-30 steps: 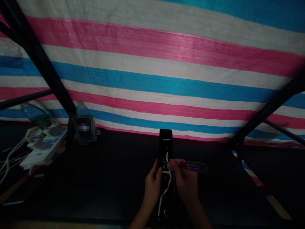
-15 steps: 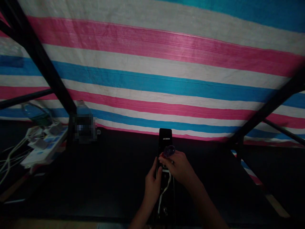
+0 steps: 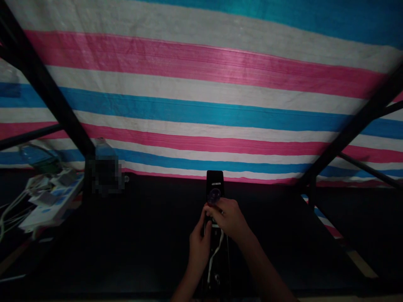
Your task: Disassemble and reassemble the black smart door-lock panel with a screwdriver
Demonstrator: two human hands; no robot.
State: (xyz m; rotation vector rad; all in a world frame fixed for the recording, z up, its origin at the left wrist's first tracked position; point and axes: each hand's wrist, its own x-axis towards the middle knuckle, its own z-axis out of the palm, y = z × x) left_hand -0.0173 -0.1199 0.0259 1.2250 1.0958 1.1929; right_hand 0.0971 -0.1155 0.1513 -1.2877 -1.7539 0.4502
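A long, narrow black device (image 3: 215,177) lies on the dark tabletop, pointing away from me, with a small pale label near its far end. Along its near half runs a white cord (image 3: 215,253). My left hand (image 3: 200,240) is against the device's left side, fingers bent round its edge and thumb on top. Above the device, my right hand (image 3: 232,219) is closed on a screwdriver with a rounded, see-through purplish handle (image 3: 214,196). The screwdriver's tip is hidden under my fingers, and both hands' fingertips nearly meet.
A white power strip (image 3: 52,209) with plugs and tangled cables lies at left, near a plastic bottle (image 3: 40,158). Another bottle (image 3: 104,147), partly blurred out, stands by the black metal frame (image 3: 67,113). Behind the tabletop hangs a striped tarp (image 3: 201,113).
The view has shifted slightly. The screwdriver handle has tilted a little to the left, and my right hand has moved slightly left with it. My left hand keeps its place on the device.
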